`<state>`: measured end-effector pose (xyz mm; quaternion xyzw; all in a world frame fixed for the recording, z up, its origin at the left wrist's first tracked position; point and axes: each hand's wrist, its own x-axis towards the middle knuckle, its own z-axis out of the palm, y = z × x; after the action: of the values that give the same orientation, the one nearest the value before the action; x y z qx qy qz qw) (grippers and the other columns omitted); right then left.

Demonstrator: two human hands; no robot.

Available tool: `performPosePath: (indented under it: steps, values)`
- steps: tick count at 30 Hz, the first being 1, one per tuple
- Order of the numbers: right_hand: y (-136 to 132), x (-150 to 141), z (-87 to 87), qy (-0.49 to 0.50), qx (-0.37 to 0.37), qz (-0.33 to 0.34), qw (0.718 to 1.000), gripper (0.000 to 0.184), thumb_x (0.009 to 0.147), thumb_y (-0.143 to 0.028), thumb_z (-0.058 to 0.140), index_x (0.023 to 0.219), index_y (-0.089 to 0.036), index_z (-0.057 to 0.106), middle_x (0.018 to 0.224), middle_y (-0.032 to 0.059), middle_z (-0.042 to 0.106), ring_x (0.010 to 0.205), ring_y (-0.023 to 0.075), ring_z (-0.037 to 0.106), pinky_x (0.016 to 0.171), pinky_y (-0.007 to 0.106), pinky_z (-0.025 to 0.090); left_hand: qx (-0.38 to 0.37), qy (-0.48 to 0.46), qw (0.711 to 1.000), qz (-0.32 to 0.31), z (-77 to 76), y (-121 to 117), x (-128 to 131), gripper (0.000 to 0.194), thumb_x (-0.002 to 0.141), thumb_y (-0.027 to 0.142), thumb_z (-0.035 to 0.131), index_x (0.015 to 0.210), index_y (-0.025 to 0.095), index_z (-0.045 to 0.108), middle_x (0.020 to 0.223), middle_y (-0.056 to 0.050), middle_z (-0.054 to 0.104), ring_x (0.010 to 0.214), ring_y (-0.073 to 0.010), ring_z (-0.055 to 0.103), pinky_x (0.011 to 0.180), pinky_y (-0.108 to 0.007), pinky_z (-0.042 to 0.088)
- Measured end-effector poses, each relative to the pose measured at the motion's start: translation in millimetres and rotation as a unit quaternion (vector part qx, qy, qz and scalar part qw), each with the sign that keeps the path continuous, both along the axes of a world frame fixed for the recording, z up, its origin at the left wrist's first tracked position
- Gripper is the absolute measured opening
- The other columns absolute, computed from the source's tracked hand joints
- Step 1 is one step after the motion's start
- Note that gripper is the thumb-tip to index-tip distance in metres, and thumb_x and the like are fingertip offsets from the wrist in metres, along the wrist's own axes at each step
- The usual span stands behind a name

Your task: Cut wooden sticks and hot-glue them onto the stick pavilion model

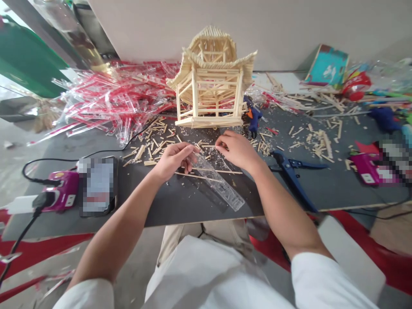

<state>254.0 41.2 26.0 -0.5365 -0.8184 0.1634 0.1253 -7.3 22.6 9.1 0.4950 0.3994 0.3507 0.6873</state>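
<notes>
My left hand (176,159) is closed around the upper end of a clear plastic ruler (222,184), which slants down to the right above the dark tabletop. A shadow falls under the ruler. My right hand (237,149) pinches a thin wooden stick (210,146) that points toward the left fingertips. Whether the left fingers also touch this stick I cannot tell. Longer wooden sticks (233,172) lie beneath the ruler. Behind both hands stands a pagoda-like model (217,73) built of wooden sticks, with a tiered roof and open sides.
Red-and-clear plastic wrappers (119,94) heap up at the back left. Short stick offcuts (157,143) litter the table. Blue-handled pliers-like cutters (291,171) lie at right. A phone (98,186) and a purple power strip (66,189) with cables sit left. A blue glue gun (253,116) is beside the model.
</notes>
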Motion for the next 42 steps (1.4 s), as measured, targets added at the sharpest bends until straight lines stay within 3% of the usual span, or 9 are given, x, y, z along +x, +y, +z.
performPosePath:
  steps: [3, 8, 11, 14, 22, 28, 42]
  values:
    - [-4.0, 5.7, 9.8, 0.075, 0.001, -0.012, 0.997, 0.012, 0.098, -0.026, 0.066, 0.093, -0.018, 0.072, 0.099, 0.0091, 0.068, 0.084, 0.0207, 0.062, 0.083, 0.036, 0.045, 0.012, -0.001, 1.000, 0.012, 1.5, -1.5, 1.6, 0.046, 0.092, 0.058, 0.077, 0.102, 0.013, 0.073, 0.078, -0.003, 0.069, 0.051, -0.0112, 0.065, 0.041, -0.020, 0.052]
    - [-11.4, -1.5, 15.0, 0.258, -0.128, -0.021, 0.958, 0.024, 0.093, -0.046, 0.072, 0.094, -0.021, 0.069, 0.086, 0.0045, 0.071, 0.074, 0.0189, 0.061, 0.074, 0.034, 0.047, 0.055, 0.015, 0.997, 0.052, 4.0, -3.4, 5.6, 0.055, 0.089, 0.064, 0.079, 0.105, 0.012, 0.071, 0.099, -0.012, 0.077, 0.057, -0.0124, 0.070, 0.046, -0.022, 0.057]
    - [-15.9, -12.4, 12.1, 0.300, -0.183, 0.004, 0.936, 0.029, 0.091, -0.050, 0.074, 0.094, -0.021, 0.069, 0.087, 0.0045, 0.071, 0.077, 0.0192, 0.062, 0.073, 0.034, 0.049, 0.068, 0.023, 0.996, 0.050, 4.9, -4.2, 6.4, 0.056, 0.090, 0.063, 0.078, 0.107, 0.011, 0.071, 0.109, -0.016, 0.078, 0.059, -0.0125, 0.071, 0.049, -0.022, 0.059]
    - [-19.7, -20.3, 9.6, 0.311, -0.210, 0.019, 0.927, 0.030, 0.091, -0.052, 0.073, 0.093, -0.022, 0.068, 0.084, 0.0033, 0.068, 0.072, 0.0178, 0.059, 0.069, 0.032, 0.048, 0.080, 0.029, 0.995, 0.056, 5.2, -5.0, 6.6, 0.053, 0.091, 0.062, 0.077, 0.105, 0.011, 0.073, 0.103, -0.014, 0.078, 0.056, -0.0116, 0.070, 0.048, -0.022, 0.058]
    - [-26.7, -31.0, 6.9, 0.369, -0.232, 0.005, 0.900, 0.033, 0.083, -0.049, 0.084, 0.089, -0.022, 0.066, 0.077, -0.0010, 0.061, 0.066, 0.0139, 0.051, 0.063, 0.030, 0.043, 0.098, 0.036, 0.991, 0.087, 6.0, -7.5, 7.7, 0.042, 0.090, 0.054, 0.081, 0.091, 0.013, 0.075, 0.083, -0.008, 0.076, 0.049, -0.0101, 0.065, 0.043, -0.021, 0.055]
    - [-31.5, -37.4, 6.7, 0.380, -0.221, -0.010, 0.898, 0.039, 0.082, -0.055, 0.086, 0.089, -0.022, 0.065, 0.078, -0.0008, 0.063, 0.066, 0.0138, 0.051, 0.063, 0.030, 0.043, 0.101, 0.050, 0.986, 0.123, 7.1, -8.3, 8.3, 0.043, 0.087, 0.057, 0.083, 0.087, 0.014, 0.076, 0.079, -0.007, 0.076, 0.045, -0.0097, 0.063, 0.040, -0.021, 0.053]
    - [-37.6, -42.3, -1.0, 0.436, -0.174, 0.004, 0.883, 0.025, 0.086, -0.041, 0.087, 0.087, -0.021, 0.073, 0.072, -0.0022, 0.063, 0.059, 0.0108, 0.049, 0.056, 0.028, 0.040, 0.137, 0.037, 0.978, 0.151, 6.6, -9.2, 6.8, 0.042, 0.084, 0.056, 0.088, 0.080, 0.015, 0.078, 0.069, -0.005, 0.074, 0.040, -0.0096, 0.061, 0.035, -0.020, 0.049]
